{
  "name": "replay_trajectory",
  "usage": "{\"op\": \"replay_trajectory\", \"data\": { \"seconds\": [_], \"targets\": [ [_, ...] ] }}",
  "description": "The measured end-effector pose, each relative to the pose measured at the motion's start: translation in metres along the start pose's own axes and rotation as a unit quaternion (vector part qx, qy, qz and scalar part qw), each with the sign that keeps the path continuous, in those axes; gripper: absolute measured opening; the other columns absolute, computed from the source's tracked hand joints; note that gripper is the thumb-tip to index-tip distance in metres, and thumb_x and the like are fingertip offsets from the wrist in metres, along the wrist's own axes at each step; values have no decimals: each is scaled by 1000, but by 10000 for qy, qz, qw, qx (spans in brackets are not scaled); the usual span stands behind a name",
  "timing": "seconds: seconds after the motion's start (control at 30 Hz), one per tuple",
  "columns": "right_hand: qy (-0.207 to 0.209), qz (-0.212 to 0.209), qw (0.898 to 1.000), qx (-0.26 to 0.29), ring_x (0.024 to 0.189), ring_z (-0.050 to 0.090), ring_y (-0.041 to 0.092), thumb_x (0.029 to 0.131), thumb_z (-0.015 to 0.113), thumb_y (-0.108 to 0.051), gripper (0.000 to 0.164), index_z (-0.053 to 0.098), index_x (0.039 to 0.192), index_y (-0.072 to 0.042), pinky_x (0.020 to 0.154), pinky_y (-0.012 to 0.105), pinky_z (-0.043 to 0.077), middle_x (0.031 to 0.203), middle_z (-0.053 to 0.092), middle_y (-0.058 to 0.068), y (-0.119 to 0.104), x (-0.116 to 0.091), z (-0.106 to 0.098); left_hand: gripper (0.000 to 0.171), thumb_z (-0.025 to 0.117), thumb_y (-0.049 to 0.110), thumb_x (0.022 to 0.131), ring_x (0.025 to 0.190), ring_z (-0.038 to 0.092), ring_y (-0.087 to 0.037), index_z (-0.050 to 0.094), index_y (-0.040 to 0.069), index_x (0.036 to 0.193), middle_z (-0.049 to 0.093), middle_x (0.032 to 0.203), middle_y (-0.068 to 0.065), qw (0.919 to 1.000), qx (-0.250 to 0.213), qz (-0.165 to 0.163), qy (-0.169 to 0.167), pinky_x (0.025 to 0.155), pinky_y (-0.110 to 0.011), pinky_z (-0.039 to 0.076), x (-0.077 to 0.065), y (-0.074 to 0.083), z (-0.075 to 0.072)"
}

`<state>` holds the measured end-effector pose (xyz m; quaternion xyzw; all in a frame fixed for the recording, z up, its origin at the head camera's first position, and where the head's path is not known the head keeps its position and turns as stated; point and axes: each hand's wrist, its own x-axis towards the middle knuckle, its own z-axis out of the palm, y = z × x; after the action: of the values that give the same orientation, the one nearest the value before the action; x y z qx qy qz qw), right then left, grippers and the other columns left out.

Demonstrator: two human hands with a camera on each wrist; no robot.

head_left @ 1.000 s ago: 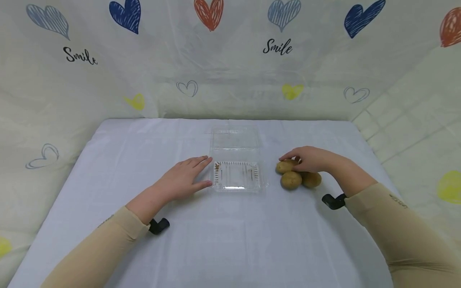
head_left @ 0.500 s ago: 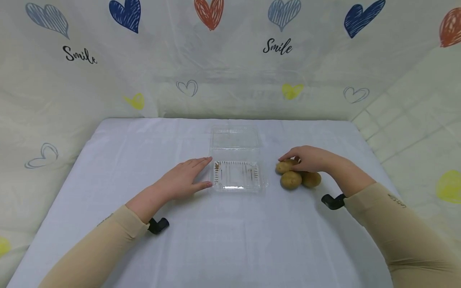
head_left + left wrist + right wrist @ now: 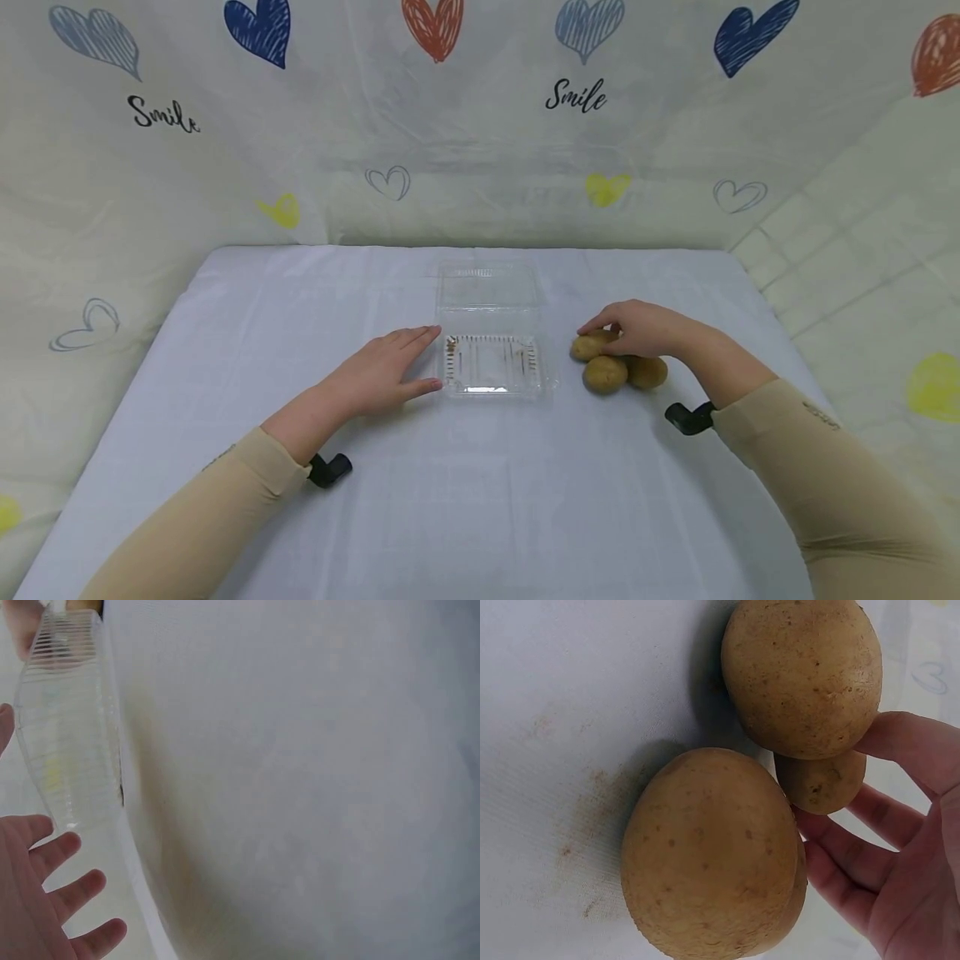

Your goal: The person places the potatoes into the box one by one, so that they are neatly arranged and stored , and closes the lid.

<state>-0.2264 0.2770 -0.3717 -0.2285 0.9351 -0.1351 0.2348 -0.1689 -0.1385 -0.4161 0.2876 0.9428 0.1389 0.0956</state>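
Note:
My right hand [image 3: 648,327] grips a potato [image 3: 588,347] at the back left of a small cluster, thumb on the near side and fingers on the far side. In the right wrist view, this potato [image 3: 821,784] is partly hidden behind another. Close by lie a front potato [image 3: 604,375] and a right-hand potato [image 3: 647,372]. A clear plastic clamshell box [image 3: 491,392] lies opened out at the middle, its lid [image 3: 489,287] folded back. My left hand [image 3: 378,375] is spread beside the box's left side, fingertips right at its edge; the left wrist view shows straight fingers [image 3: 79,896].
A white cloth [image 3: 480,500] covers the table. Behind it hangs a curtain [image 3: 480,133] printed with hearts and the word Smile. Each wrist carries a black camera mount, one on the left [image 3: 330,471] and one on the right [image 3: 688,418]. Brown dirt specks mark the cloth by the potatoes.
My right hand and the gripped potato have shifted very slightly to the left. The left hand and the box stay in place.

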Motion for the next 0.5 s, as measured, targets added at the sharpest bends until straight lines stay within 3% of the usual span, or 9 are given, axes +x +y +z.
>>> {"op": "replay_trajectory", "data": {
  "seconds": [0.27,0.5],
  "targets": [
    [23,-38,9999,-107,105,58,25,92,70,-17,34,70,126,-19,92,48,50,124,65,6,0,2,-2,89,46,71,92,146,28,-28,21,20,160,30,160,-4,9999,103,16,21,117,-49,26,0,1,-1],
    [1,213,9997,72,110,57,27,92,72,-21,37,69,130,-19,92,48,51,128,62,8,-1,1,-6,90,43,74,92,146,29,-28,21,20,160,30,160,-4,9998,164,52,56,116,-50,27,0,1,-1]
  ]
}}
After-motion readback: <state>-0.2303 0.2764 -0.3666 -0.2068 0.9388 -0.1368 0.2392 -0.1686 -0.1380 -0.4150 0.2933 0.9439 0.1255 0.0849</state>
